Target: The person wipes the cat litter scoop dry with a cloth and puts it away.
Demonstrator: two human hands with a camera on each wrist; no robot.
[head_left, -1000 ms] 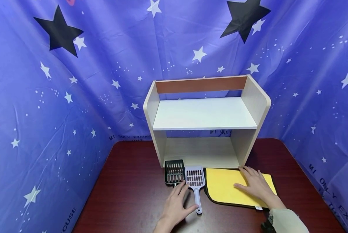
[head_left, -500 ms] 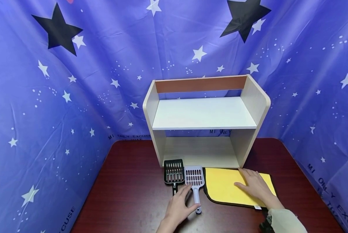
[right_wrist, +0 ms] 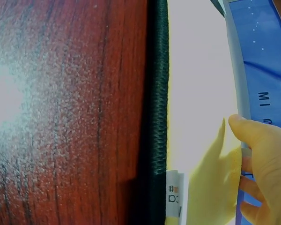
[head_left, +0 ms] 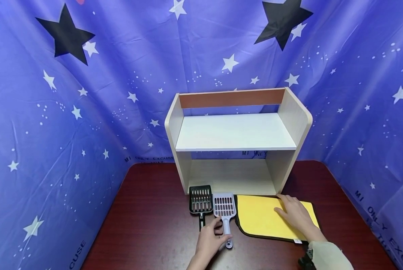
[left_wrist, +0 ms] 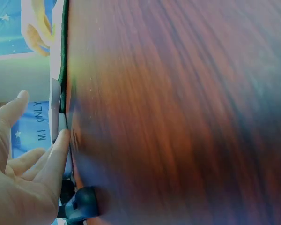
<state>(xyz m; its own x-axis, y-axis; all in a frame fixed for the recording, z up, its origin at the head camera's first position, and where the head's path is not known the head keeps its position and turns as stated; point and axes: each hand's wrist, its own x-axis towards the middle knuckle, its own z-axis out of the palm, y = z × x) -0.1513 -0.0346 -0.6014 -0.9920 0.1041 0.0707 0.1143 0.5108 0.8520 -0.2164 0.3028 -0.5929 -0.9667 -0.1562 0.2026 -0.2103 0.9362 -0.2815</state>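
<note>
A lavender slotted litter scoop [head_left: 224, 205] lies on the table with its handle toward me. Over that handle is my left hand [head_left: 208, 240], thumb at the handle's end and fingertips near its neck; the left wrist view shows the fingers mostly extended and the thumb spread apart. Left of it lies a black litter scoop [head_left: 201, 198], its handle partly covered by the hand. My right hand [head_left: 297, 217] rests at the right part of a folded yellow cloth [head_left: 258, 217] with dark edging, fingers spread toward its far edge. A white label [right_wrist: 173, 194] shows on the cloth's near edge.
Right behind the scoops and cloth stands a two-level wooden shelf [head_left: 236, 131] with a white upper board. The dark red table [head_left: 144, 225] extends to both sides. A blue star-printed curtain [head_left: 120, 93] hangs around it.
My left hand has moved right, off the black scoop's handle and over the lavender scoop's handle, its fingers bending slightly. The right hand stays at the cloth.
</note>
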